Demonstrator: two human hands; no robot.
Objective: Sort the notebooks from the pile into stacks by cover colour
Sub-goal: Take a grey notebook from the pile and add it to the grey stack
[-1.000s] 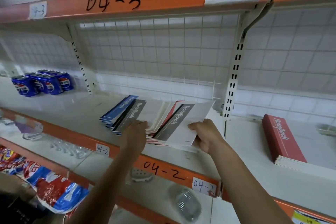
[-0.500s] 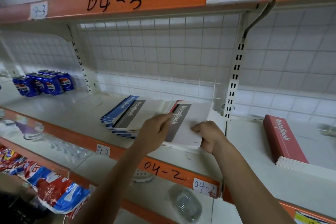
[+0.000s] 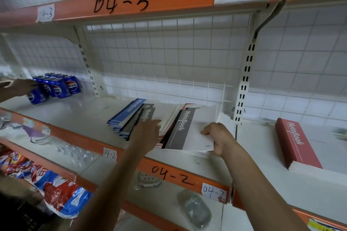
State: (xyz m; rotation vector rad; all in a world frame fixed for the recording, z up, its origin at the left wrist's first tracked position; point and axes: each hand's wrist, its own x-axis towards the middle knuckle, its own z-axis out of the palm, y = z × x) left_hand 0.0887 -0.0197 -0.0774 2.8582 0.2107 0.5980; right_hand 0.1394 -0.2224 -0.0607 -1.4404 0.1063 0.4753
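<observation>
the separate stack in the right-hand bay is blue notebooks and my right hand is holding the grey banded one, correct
Not quite: the head view shows that the separate stack in the right-hand bay is red, not blue. The right hand does grip the grey-banded notebook.

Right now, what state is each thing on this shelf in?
grey notebook: atop the pile, pinched at its right edge.
pile: fanned out, unsorted.
red stack: squared, untouched, right bay.
left grip: flat on the pile.
right grip: pinches the grey notebook.
cola cans: clustered; another hand on them.
</observation>
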